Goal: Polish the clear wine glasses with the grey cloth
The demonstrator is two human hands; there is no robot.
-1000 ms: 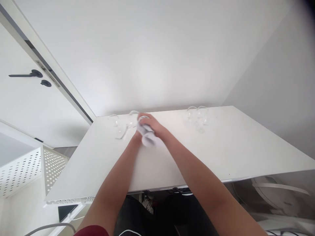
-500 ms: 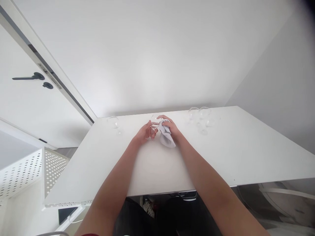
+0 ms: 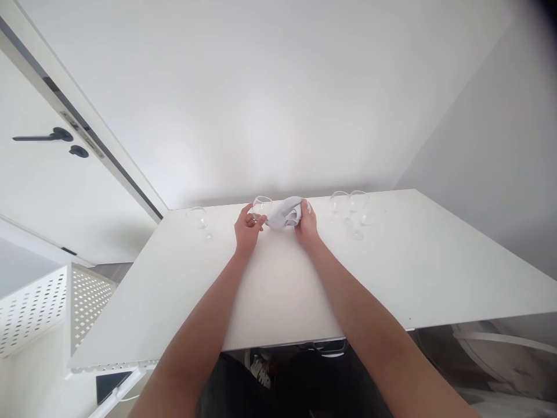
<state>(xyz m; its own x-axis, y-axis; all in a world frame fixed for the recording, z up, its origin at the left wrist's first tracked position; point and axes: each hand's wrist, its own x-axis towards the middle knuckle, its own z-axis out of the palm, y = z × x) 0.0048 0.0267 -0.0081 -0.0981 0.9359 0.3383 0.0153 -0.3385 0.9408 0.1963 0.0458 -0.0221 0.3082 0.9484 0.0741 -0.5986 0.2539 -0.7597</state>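
My left hand (image 3: 249, 225) is closed around the lower part of a clear wine glass (image 3: 262, 205), whose bowl points up toward the wall. To its right, my right hand (image 3: 307, 220) grips a light grey cloth (image 3: 284, 213), bunched up and reaching across to the left hand's fingertips. Whether the cloth touches the glass is hard to make out. Both hands are over the far part of the white tabletop (image 3: 278, 302).
One wine glass (image 3: 198, 217) stands on the left by the wall. Several more wine glasses (image 3: 357, 202) are grouped at the back right. A door handle (image 3: 43, 136) shows at far left, and a perforated white panel (image 3: 89, 299) is beside the table.
The glass has shifted left and its bowl now shows apart from the right hand. My right hand has drawn the cloth away from it, and the cloth's hanging end has lifted.
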